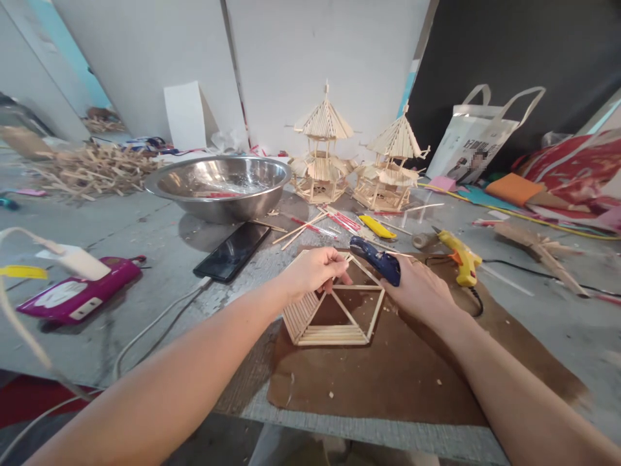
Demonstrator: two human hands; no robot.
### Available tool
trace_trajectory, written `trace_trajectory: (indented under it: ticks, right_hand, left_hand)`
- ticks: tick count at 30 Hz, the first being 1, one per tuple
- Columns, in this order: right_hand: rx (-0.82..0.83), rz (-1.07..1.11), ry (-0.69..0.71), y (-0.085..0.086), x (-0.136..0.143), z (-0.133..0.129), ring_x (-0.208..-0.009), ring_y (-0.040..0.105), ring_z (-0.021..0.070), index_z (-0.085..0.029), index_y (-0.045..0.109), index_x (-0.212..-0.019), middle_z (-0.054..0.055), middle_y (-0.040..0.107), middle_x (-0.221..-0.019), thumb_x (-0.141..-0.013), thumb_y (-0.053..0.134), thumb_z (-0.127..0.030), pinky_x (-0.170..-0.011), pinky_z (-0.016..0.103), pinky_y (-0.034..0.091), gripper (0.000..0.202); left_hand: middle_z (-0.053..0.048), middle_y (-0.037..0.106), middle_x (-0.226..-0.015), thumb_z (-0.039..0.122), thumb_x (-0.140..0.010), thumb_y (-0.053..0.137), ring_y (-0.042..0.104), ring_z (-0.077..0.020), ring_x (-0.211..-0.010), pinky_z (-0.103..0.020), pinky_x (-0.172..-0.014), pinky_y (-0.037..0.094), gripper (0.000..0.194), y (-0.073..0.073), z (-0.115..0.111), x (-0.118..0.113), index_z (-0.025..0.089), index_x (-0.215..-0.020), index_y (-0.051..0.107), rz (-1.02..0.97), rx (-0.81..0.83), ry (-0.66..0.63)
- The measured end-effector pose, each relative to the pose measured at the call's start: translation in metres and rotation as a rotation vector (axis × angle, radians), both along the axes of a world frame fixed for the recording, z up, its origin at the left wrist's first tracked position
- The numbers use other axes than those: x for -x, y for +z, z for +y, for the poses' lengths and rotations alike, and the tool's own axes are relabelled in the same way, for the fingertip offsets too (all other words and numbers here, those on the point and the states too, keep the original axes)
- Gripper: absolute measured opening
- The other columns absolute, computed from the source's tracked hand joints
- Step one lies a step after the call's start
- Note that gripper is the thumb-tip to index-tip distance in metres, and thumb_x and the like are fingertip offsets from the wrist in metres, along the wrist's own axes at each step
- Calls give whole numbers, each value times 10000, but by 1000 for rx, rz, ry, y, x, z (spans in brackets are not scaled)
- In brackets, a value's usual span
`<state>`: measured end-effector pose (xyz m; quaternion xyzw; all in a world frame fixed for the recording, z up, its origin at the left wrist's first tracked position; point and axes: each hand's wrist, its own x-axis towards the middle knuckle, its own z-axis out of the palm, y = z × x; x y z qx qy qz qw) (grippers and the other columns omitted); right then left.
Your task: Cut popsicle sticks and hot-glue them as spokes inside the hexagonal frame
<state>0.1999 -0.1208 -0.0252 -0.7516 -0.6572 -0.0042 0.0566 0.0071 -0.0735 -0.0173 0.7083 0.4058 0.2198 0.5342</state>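
A flat hexagonal frame of thin wooden sticks (334,334) lies on a brown mat (417,388), with rows of sticks filling its left and front sections. Over its far left part is my left hand (317,270), thumb and fingers pinched together; whatever they hold is too small to make out. My right hand (420,285), at the frame's right side, is wrapped round a dark blue tool (376,257), which points toward the frame's far corner. A thin stick shows beside the right hand's fingers.
Two stick pagodas (324,169) (388,178) stand behind, beside a steel basin (218,188). A phone (233,251) lies left, near a purple power strip (82,291). On the right are a yellow glue gun (463,259), its cord and a white bag (470,142). Loose sticks lie centrally.
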Motion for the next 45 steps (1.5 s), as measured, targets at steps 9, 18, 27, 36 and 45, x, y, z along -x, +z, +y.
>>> trace_trajectory:
  ticks: [9,18,27,36,45]
  right_hand:
    - [9,-16,-36,-5,-5,6,-853,534,247,-179,441,-1107,110,571,-954,-706,412,-482,-638,319,377,503]
    - [11,-13,-14,-8,-7,6,-855,533,261,-203,423,-1136,102,561,-999,-706,404,-480,-627,329,379,512]
    - [21,-30,8,-8,-6,6,-830,542,257,-205,443,-1096,105,577,-951,-692,431,-399,-616,320,378,449]
    - [19,-58,11,-8,-7,6,-827,543,262,-199,438,-1102,105,579,-930,-680,444,-376,-619,319,380,458]
    - [35,-52,7,-9,-7,7,-829,538,260,-204,436,-1101,107,577,-926,-682,434,-388,-621,320,375,458]
  left_hand:
    - [10,590,-586,390,-623,560,468,-86,-534,-207,-503,301,236,13,-8,6,172,-670,636,478,-283,-225]
    - [23,614,-554,278,-586,599,458,-69,-457,-189,-459,289,116,11,-17,-1,189,-628,660,576,-266,-317]
    - [27,616,-544,259,-592,596,448,-67,-453,-185,-453,287,112,12,-19,-1,185,-633,669,562,-272,-368]
    - [37,586,-498,259,-585,605,435,-61,-445,-182,-452,277,94,11,-18,0,185,-597,661,550,-270,-417]
    - [25,587,-522,281,-598,606,445,-71,-462,-193,-459,285,120,13,-18,-1,174,-625,653,618,-303,-436]
